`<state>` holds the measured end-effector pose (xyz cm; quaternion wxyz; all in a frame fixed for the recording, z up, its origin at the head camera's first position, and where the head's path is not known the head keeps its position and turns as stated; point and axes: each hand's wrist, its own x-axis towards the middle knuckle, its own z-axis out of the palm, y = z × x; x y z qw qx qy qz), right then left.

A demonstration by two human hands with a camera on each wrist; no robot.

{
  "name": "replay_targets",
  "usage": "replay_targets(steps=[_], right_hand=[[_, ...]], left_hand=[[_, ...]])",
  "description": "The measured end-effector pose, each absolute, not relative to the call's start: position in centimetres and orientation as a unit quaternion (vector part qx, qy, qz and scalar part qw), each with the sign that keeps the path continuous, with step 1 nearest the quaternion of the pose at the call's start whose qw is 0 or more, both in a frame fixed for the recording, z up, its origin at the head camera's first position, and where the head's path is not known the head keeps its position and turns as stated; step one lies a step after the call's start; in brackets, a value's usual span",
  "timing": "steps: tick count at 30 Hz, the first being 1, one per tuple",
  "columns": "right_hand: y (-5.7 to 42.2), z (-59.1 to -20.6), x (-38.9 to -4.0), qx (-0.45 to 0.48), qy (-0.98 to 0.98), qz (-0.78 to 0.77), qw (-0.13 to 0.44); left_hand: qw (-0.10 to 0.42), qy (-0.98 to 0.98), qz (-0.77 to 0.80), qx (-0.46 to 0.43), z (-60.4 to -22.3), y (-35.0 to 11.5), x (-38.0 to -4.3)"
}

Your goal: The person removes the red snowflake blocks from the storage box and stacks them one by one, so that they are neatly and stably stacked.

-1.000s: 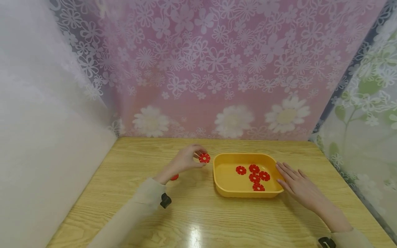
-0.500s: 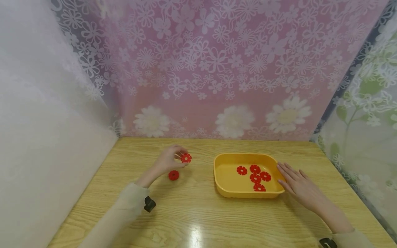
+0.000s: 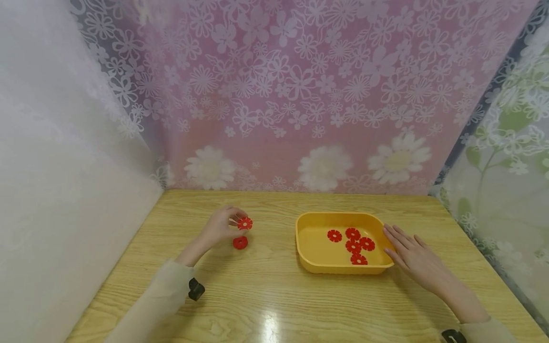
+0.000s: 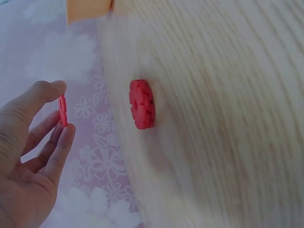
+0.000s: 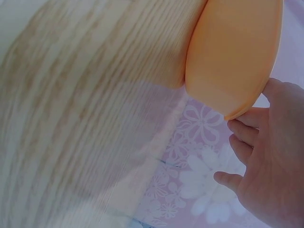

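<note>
A thin red disc (image 3: 248,224) with a notched rim and a small centre hole sits pinched by its edge between the thumb and fingers of the left hand (image 3: 218,226) — roughly flat, just above a short stack of red discs (image 3: 240,243) lying on the left half of the tabletop (image 3: 279,295). The yellow tray (image 3: 343,269) stands upright towards the tabletop's back right corner, its right rim touched by the right hand (image 3: 416,259). Five loose discs (image 3: 363,244) lie inside — four clustered, one slightly apart.
</note>
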<state>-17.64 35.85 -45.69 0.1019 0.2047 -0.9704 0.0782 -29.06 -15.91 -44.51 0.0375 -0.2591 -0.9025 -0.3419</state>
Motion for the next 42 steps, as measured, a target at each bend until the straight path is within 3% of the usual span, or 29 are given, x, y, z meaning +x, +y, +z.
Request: replay_targets(steps=[42], right_hand=[[35.9, -45.7, -17.5, 0.202, -0.972, 0.078, 0.097]], left_hand=[[0.013, -0.926, -0.299, -0.230, -48.0, -17.3, -27.1]])
